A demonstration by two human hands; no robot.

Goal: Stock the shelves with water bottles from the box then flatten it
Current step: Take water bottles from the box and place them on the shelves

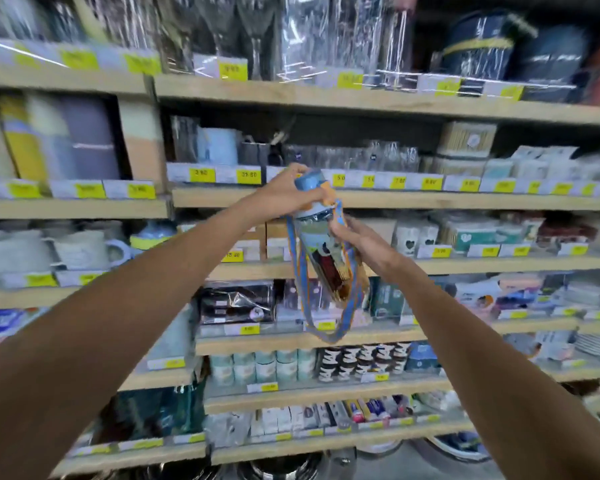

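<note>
Front of the wooden shelving [430, 199], around its middle boards: clear plastic water bottle [321, 245] with a printed picture, held in the air and touching no board. It is tilted, with the blue-and-orange cap [309, 183] up and to the left and the base down and to the right. Left hand [288, 192] is closed round the cap end. Right hand [358, 239] grips the bottle body just under the cap, fingers curled on its right side. Can't tell if the strap is under them too. Blue-and-orange carry strap [294, 268] hangs in a long loop in front of the shelving's lower boards. Both forearms reach toward the shelving. Yellow price tags [201, 175] run along the shelving's board edges. White mugs [80, 249] sit on a left-hand board. Other stock is too blurred to name.
</note>
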